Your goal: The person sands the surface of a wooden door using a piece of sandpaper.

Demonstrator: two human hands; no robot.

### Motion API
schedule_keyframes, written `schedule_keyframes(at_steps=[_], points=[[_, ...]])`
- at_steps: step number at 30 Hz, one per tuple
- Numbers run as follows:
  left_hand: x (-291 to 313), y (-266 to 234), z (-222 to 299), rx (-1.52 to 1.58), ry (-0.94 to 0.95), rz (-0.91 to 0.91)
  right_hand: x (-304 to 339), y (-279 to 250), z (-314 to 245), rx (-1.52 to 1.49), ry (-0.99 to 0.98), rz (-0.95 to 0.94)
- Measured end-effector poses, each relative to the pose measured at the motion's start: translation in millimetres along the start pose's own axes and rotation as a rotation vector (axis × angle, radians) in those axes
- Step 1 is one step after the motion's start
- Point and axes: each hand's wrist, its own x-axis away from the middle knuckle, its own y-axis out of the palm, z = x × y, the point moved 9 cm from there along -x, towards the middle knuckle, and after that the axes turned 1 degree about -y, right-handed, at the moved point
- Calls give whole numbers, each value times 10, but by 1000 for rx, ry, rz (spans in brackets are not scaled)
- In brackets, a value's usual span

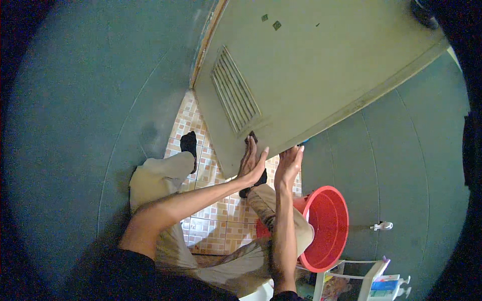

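Note:
A pale, yellowish-green door [321, 65] with a slatted vent [235, 90] fills the upper middle. My left hand [252, 163] lies against its lower part below the vent, fingers stretched out and thumb apart. A small dark patch lies at those fingertips; whether it is a thing or shadow I cannot make out. Beside it, my right hand [288, 168] is at the door's edge, its fingers curled there and partly hidden, thumb up. A bit of blue [305, 142] shows just past these fingers, too small to name.
A red plastic tub [326, 228] stands right of my knee. Below it, a white rack [369, 281] holds packages. A white fitting [382, 226] sits on the grey-green wall [396, 165]. My dark-socked feet rest on the patterned tile floor [211, 203].

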Motion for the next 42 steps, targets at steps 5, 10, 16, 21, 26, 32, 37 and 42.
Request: schedule_keyframes(at_steps=[5,10,16,21,26,32,37,42], points=[[-151,-21,-132,152,10,55,-29,15,46,7,90,54],[-194,66,-52,178,-97,-83,-111,-213,70,62,238,184],[-277,47,-168,159,-63,-119,-74,-138,149,47,242,258],[-204,21,-30,154,-61,-149,-42,-200,70,12,125,164],[-49,-53,96,63,3,-123,-15,-135,70,98,137,79],[78,-80,418,34,293,-42,6,-187,63,131,83,135],[-10,-27,261,101,195,-84,-8,-254,87,161,89,160],[-208,-33,-160,90,-67,-98,10,-204,98,143,97,183]])
